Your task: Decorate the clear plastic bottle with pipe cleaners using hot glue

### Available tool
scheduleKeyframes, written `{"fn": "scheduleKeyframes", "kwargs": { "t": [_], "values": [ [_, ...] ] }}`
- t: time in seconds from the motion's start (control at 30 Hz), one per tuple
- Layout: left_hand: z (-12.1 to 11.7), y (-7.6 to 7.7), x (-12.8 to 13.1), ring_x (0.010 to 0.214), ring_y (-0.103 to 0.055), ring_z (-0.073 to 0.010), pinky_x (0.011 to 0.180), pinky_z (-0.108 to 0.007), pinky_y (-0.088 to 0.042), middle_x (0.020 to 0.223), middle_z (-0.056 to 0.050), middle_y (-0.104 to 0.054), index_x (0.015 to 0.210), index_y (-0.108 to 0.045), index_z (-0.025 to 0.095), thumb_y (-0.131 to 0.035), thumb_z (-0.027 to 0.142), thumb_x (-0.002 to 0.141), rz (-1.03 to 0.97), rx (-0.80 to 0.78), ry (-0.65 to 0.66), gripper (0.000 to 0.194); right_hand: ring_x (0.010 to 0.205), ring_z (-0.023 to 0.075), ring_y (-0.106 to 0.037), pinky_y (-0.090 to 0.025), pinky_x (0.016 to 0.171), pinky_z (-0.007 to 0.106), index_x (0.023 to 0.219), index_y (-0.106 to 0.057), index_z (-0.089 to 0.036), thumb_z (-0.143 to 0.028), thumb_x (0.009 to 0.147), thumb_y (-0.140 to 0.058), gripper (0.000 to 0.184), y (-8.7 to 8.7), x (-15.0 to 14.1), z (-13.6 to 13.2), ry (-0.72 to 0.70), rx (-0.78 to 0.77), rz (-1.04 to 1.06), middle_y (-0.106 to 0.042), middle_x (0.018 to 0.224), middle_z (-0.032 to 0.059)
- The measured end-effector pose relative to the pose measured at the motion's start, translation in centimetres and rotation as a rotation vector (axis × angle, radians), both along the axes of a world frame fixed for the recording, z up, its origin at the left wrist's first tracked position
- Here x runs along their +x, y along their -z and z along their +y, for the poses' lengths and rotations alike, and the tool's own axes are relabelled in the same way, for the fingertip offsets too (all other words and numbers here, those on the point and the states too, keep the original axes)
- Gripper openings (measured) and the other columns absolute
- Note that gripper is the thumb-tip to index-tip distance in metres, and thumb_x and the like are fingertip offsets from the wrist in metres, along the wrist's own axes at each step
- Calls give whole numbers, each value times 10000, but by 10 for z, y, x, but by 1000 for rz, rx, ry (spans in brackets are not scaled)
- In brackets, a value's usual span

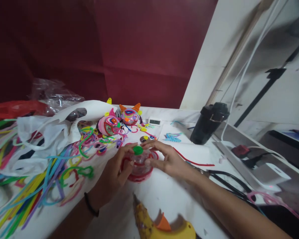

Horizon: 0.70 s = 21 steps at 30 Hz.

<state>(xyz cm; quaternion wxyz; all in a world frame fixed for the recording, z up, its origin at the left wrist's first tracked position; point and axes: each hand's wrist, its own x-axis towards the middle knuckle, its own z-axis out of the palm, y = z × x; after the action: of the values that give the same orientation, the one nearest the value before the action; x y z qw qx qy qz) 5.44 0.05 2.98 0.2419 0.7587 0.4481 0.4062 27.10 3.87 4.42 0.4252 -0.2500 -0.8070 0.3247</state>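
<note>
Between my hands on the white tabletop stands a clear plastic bottle top (pixel 139 161) with a green cap (pixel 138 150). Red and pink pipe cleaner (pixel 139 178) rings its lower edge. My left hand (pixel 123 166), a black band at the wrist, holds its left side with thumb and fingers. On the opposite side my right hand (pixel 164 159) grips it, fingertips near the cap and thumb on the front. Closer to me lies a yellow glue gun (pixel 174 232), its nozzle pointing away. A red pipe cleaner (pixel 194 162) lies beyond my right forearm.
Many coloured pipe cleaners (pixel 37 189) spread over the left side, beside a white plastic bag (pixel 42 136). Two decorated animal heads, one pink (pixel 111 123) and one orange-eared (pixel 131 114), sit behind. A black tumbler (pixel 208 124), scissors (pixel 229 179) and a small digital clock (pixel 154 122) are also there.
</note>
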Motion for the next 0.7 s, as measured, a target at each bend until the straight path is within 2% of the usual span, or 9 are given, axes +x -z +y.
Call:
{"fn": "scheduleKeyframes", "kwargs": {
  "t": [0.13,0.3,0.47,0.6,0.7],
  "values": [
    [0,2,6,1276,-519,-253,1028,-384,-407,1372,-88,-570,1103,-511,244,-488,250,911,-144,-87,-23,194,1097,220,-632,-489,948,362,1095,-638,-209,-362,879,-679,268,0,0,-3,14,40,12,-678,1122,102],
    [2,5,7,1232,-548,-276,994,-404,-431,1291,-86,-606,1007,-538,231,-488,290,911,-294,-178,-56,123,1106,229,-636,-496,953,368,1111,-640,-191,-360,901,-650,270,3,-3,-2,22,110,10,-683,1128,126],
    [3,3,4,1073,-619,-253,938,-387,-464,1140,-70,-659,985,-538,226,-511,280,877,-254,-171,-62,123,1102,234,-636,-497,955,385,1118,-633,-204,-312,899,-653,246,3,-5,-5,47,118,-13,-683,1154,121],
    [3,0,0,1101,-604,-249,900,-373,-479,1194,-71,-644,1005,-525,227,-493,271,868,-230,-187,-29,147,1112,237,-630,-495,948,390,1121,-634,-224,-264,884,-657,242,6,-7,-7,86,141,-14,-682,1160,101],
    [3,-3,-2,1166,-580,-254,943,-387,-463,1237,-69,-641,998,-529,230,-506,251,839,-256,-223,-8,162,1121,242,-623,-493,939,386,1115,-641,-224,-243,871,-659,246,9,-9,-6,109,141,-20,-682,1144,93]
  ]
}}
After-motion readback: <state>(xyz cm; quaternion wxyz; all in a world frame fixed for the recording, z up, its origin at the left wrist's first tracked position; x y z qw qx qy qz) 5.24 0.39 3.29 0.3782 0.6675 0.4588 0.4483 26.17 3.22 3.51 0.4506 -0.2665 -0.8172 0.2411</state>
